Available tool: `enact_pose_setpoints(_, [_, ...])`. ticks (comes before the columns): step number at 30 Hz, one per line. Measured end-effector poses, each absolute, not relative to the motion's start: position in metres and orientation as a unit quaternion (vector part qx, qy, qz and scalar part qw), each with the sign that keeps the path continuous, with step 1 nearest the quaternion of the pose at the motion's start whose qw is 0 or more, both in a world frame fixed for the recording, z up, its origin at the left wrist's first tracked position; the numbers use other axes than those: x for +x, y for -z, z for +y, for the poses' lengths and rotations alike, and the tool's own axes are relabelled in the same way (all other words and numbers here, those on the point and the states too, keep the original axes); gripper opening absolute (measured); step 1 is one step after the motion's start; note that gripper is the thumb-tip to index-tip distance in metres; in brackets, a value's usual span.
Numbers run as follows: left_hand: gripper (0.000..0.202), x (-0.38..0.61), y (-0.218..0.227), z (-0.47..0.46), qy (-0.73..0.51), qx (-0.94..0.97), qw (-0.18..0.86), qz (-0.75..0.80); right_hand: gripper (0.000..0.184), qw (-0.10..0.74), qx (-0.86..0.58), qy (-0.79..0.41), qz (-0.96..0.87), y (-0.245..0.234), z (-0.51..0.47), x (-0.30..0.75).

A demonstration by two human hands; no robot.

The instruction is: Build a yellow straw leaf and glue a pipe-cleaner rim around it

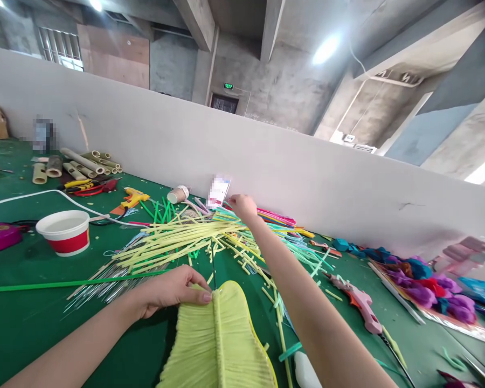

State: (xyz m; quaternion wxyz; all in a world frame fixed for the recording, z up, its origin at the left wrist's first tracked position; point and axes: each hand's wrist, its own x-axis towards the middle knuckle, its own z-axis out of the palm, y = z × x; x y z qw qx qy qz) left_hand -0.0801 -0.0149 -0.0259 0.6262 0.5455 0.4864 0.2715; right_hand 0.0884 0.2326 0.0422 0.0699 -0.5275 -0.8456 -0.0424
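My left hand [170, 290] pinches the top edge of a yellow-green leaf-shaped piece [218, 345] made of fuzzy strips, near its stem end. My right hand [241, 205] reaches far across a heap of yellow and green straws [186, 240] toward a small blurred card or screen [218, 192] leaning on the white partition. Its fingers look curled; what they hold, if anything, does not show.
On the green table: a red-and-white paper bowl [67, 231], a yellow glue gun [132, 198], a pink glue gun [358, 302], a tipped paper cup [178, 194], bamboo tubes [81, 164], pliers [91, 187], and fuzzy coloured flowers [424, 283] at right. A white partition [286, 172] bounds the far side.
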Motion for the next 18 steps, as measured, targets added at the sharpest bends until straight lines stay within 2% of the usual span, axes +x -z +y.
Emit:
enact_pose_setpoints(4, [0.046,-0.079,0.023,-0.016,-0.260,0.557,0.636,0.467,0.033,0.058,-0.490,0.034,-0.869,-0.060,0.234,0.087])
enact_pose_setpoints(10, [0.047,-0.079,0.026,-0.017,-0.276,0.542,0.623,0.492,0.032,0.057,-0.424,0.015,-0.904,-0.025,0.218,0.071])
enact_pose_setpoints(18, [0.048,-0.078,0.024,-0.016,-0.276,0.532,0.616,0.512,0.034,0.102,-0.465,0.027,-0.879,-0.006,0.226,0.077])
